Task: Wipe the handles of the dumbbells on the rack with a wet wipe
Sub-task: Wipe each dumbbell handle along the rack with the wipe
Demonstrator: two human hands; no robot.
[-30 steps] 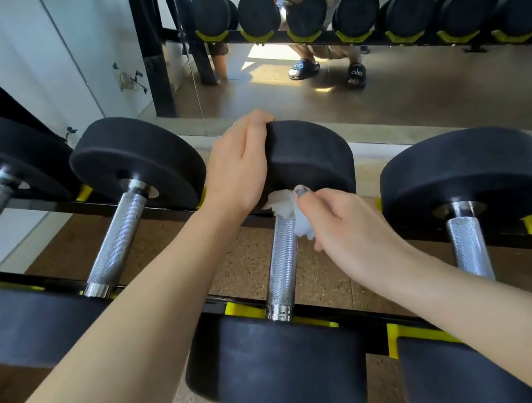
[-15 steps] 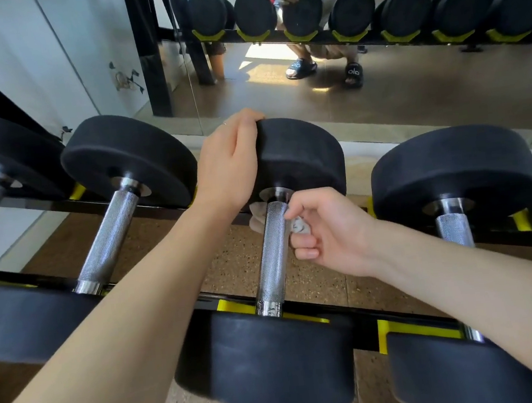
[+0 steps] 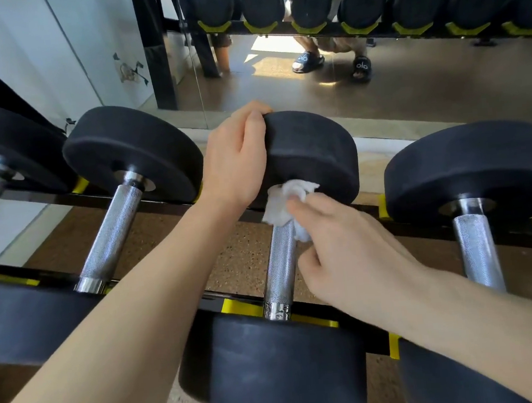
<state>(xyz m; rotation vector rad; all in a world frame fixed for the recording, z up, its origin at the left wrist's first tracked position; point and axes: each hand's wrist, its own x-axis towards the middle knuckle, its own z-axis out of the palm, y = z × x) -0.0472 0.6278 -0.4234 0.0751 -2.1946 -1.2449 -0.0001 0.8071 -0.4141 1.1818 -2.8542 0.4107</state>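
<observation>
1. The left hand gripped the far head of the middle dumbbell, fingers curled over its top edge.
2. The right hand pinched a white wipe against the top of the handle, just under that head.
3. The dumbbell lay on the rack, with other dumbbells on either side.
4. A mirror stood behind.

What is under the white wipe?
The wet wipe covers the far end of the middle dumbbell's metal handle, by the black weight. The right hand holds it there. The handle part beneath is hidden.
</observation>
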